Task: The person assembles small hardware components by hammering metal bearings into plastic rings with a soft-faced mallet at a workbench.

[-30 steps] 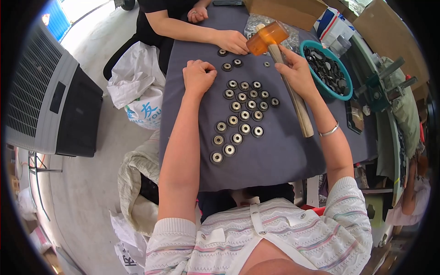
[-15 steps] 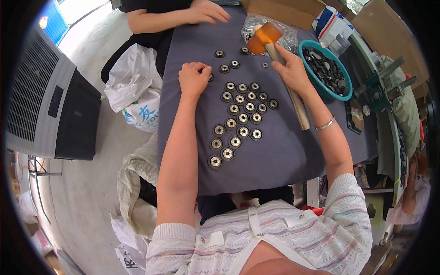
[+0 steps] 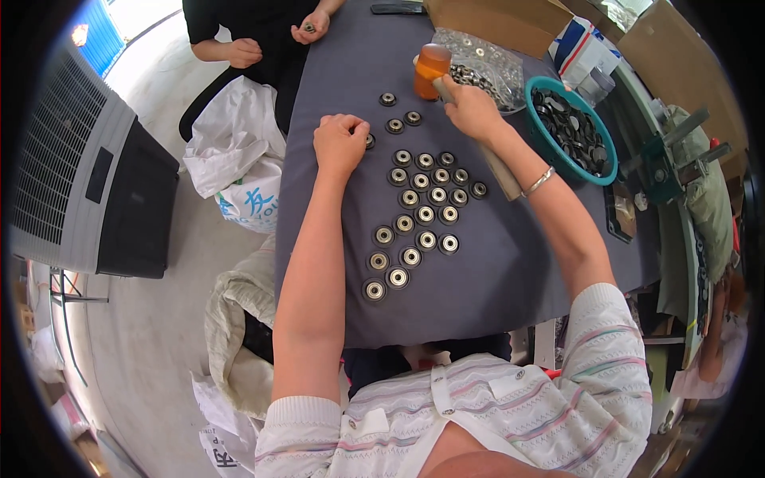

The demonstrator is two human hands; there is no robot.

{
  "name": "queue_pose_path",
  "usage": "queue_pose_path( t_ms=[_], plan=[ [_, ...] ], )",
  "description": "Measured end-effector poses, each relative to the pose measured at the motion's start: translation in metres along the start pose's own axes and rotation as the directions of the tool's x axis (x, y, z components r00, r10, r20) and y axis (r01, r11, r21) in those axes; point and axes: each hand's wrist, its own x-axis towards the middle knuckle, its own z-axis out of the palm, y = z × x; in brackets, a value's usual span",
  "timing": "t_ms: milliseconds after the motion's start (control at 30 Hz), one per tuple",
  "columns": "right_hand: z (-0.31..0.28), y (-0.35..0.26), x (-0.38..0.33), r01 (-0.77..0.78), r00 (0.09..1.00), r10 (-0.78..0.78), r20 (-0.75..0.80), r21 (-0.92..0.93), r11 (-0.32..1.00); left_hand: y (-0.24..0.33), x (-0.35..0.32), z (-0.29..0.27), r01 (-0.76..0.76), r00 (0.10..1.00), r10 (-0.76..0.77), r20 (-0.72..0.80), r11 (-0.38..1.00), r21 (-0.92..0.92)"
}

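Note:
My right hand [image 3: 476, 113] grips the wooden handle [image 3: 502, 177] of a mallet, whose amber-orange head [image 3: 431, 72] is over the far part of the cloth-covered table. Left of it, my left hand [image 3: 340, 145] rests low with its fingers curled together. A black-rimmed bearing wheel [image 3: 370, 141] pokes out past its thumb, partly hidden by the hand. Similar wheels, dark with shiny metal centres, stand beyond it, such as one bearing wheel [image 3: 387, 99]. A larger cluster of bearing wheels [image 3: 425, 213] spreads between my forearms.
A teal basket [image 3: 612, 163] full of black discs stands on the right, beside a green metal press [image 3: 660, 174]. Behind the mallet lie a clear bag of small metal parts [image 3: 494, 76] and a cardboard box [image 3: 498, 24]. A co-worker's hand [image 3: 311, 26] holds a small metal part.
My right hand and the mallet have swung left, and the mallet's head now stands more upright. My left hand stays by its wheel. The co-worker's hand has drawn back from above the table.

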Motion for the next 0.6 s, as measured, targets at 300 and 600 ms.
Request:
queue_pose_path(
  t_ms=[300,600],
  plan=[
    [-0.015,0.006,0.002,0.064,0.99,-0.056,-0.126,0.059,0.996,0.003,0.007,0.0,-0.013,0.999,0.013,-0.043,1.0,0.001],
    [-0.022,-0.028,-0.001,0.138,0.98,-0.109,-0.164,0.173,0.975,-0.008,0.003,0.0,-0.004,0.998,0.006,-0.057,0.999,0.035]
  ],
)
